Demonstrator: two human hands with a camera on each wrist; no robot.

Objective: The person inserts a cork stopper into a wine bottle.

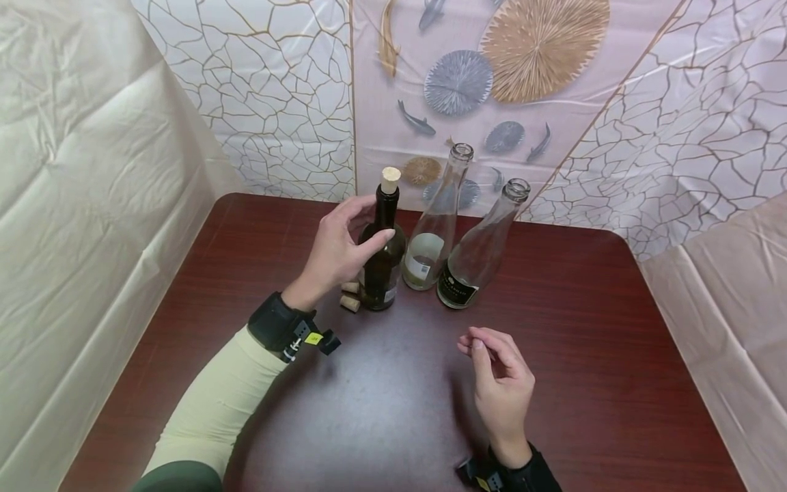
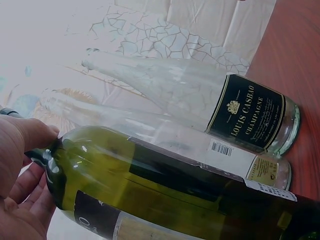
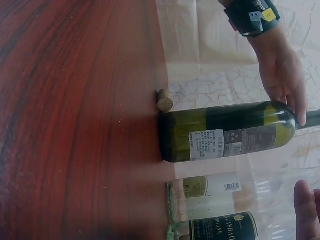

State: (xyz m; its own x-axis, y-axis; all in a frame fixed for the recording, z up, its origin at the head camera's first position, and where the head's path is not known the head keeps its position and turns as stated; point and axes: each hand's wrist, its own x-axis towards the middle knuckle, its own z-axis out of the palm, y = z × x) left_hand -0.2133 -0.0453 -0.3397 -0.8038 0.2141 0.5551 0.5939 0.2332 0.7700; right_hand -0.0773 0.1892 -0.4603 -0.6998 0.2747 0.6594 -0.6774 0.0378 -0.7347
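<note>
A dark green wine bottle [image 1: 382, 263] stands upright on the table, a pale cork [image 1: 390, 180] seated in its mouth. My left hand [image 1: 341, 246] grips it around the shoulder and lower neck, thumb in front and fingers behind. In the left wrist view the bottle's olive glass [image 2: 95, 160] fills the foreground, with the thumb and fingers at the narrowing neck. Nearer the table's front, my right hand [image 1: 501, 379] hovers with thumb and fingertips loosely together; nothing shows between them. Its fingers [image 3: 306, 207] appear at the right edge of the right wrist view.
Right of the wine bottle stand two uncorked clear bottles, one with a pale label [image 1: 424, 256] and one with a black champagne label [image 1: 457, 288]. Corks [image 1: 350, 303] lie left of the wine bottle's base. Patterned cloth [image 1: 289, 96] hangs behind the brown table [image 1: 584, 342].
</note>
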